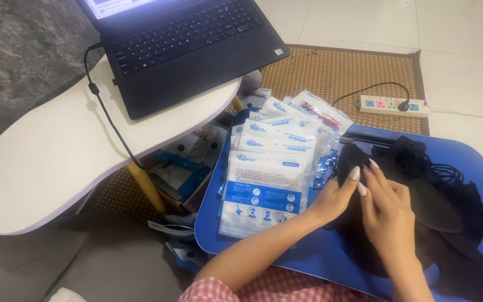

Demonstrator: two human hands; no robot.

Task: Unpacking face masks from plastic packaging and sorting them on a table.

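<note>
Resting both forearms across blue worktop, bringing hands together over the work. Pinching black mask with left hand, fingertips closed on its near edge, apparently separating one piece from the pile. Laying right hand flat alongside, fingers pressed together, not spread, steadying the same mask against the board. Keeping black mask pile heaped on the right half of the worktop, touching both hands, within immediate reach. Holding packets stacked and fanned on the left half, just beside left hand, overlapping like tiles. Standing laptop on white side table well apart, cable trailing down. Lying power strip on woven mat beyond.
</note>
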